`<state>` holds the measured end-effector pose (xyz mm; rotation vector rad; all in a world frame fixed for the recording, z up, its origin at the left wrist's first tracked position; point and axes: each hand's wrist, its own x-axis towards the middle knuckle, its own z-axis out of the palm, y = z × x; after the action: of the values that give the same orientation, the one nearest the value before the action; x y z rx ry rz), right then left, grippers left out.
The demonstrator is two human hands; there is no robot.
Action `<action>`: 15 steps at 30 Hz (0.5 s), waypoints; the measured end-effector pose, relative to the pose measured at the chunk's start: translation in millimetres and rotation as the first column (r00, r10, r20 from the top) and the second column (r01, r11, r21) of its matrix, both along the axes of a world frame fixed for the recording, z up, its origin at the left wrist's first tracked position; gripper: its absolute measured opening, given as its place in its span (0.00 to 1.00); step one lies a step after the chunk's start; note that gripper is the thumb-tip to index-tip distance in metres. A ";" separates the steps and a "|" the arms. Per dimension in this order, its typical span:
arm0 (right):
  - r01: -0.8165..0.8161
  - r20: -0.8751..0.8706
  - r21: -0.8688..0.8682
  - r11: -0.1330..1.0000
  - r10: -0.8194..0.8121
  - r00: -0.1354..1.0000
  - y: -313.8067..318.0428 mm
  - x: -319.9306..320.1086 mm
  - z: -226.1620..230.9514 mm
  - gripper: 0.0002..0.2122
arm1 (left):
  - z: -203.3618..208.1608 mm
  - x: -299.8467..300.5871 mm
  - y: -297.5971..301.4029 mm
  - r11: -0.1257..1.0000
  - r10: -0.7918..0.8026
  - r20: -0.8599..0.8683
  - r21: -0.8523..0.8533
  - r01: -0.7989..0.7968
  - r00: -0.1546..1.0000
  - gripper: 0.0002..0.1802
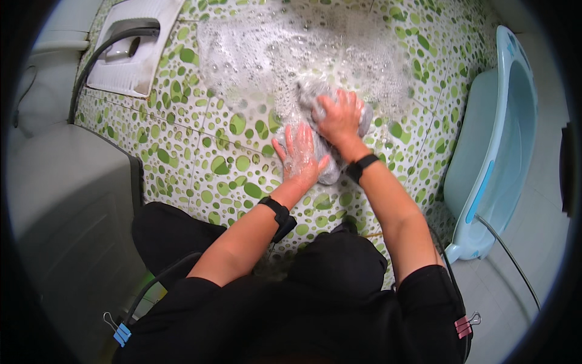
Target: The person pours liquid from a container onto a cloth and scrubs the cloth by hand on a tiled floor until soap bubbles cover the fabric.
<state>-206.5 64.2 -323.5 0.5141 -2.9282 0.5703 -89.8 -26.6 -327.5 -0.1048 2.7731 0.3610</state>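
Observation:
A grey, soaked cloth (327, 173) lies bunched on the wet floor, partly covered in suds. My left hand (299, 151) presses flat on its near part, fingers spread and wet with foam. Farther off and to the right, my right hand (341, 116) is closed over the far part of the cloth, its fingers curled into the fabric. Much of the cloth under both palms is hidden. White foam (260, 54) spreads over the floor just beyond the hands.
The floor (242, 164) has green pebble-patterned tiles. A light blue plastic tub (473, 133) leans against the right wall. At far left a squat toilet (124, 76) has a dark hose (91, 67) running over it. A grey appliance (73, 182) stands near left.

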 end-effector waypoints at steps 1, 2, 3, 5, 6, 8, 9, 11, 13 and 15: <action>0.041 0.113 -0.004 0.999 -0.040 0.993 1.3 -30.2 -4.3 0.10 | 2.9 -0.7 -0.3 0.998 0.027 -0.055 0.060 -0.023 0.998 0.50; 0.079 0.223 -0.001 0.997 -0.077 0.972 3.7 -55.4 -5.7 0.10 | 4.5 -1.7 -0.6 0.991 0.056 -0.110 0.125 -0.042 0.992 0.51; 0.141 0.233 0.020 0.990 -0.142 0.962 2.1 -74.2 -2.6 0.12 | 3.2 -2.8 -1.3 0.992 0.054 -0.073 0.116 -0.045 0.996 0.51; 0.265 0.243 0.075 0.961 -0.276 0.930 3.5 -101.7 8.0 0.15 | 7.6 -6.8 -2.4 0.986 0.072 -0.055 0.156 -0.063 0.996 0.52; 0.237 0.288 0.124 0.964 -0.263 0.921 5.0 -103.5 12.2 0.17 | 7.7 -3.1 -2.7 0.982 0.081 -0.028 0.176 -0.074 0.996 0.52; 0.186 0.372 0.225 0.957 -0.260 0.891 13.4 -107.8 23.0 0.21 | 5.0 -3.6 -5.9 0.979 0.087 -0.078 0.189 -0.071 0.993 0.55; 0.016 0.410 0.250 0.968 -0.120 0.904 26.6 -103.9 12.0 0.21 | 7.4 -4.9 -5.2 0.974 0.093 -0.057 0.214 -0.079 0.994 0.55; -0.119 0.477 -0.170 0.978 0.187 0.859 19.3 -53.6 43.7 0.14 | 14.2 -3.9 -8.5 0.964 0.142 0.003 0.227 -0.139 0.990 0.58; -0.260 0.258 -0.102 0.960 0.278 0.925 20.8 28.8 64.2 0.16 | 20.1 -1.3 -8.4 0.995 0.059 0.078 0.076 -0.065 0.995 0.51; -0.232 0.309 -0.067 0.970 0.241 0.920 11.0 99.1 78.9 0.19 | 21.3 -3.9 -9.2 0.999 0.038 0.215 -0.034 -0.031 0.976 0.45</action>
<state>-107.4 75.3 -244.5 0.8569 -3.1718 0.7898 -93.7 -35.8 -306.2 -0.1885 2.5646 0.2975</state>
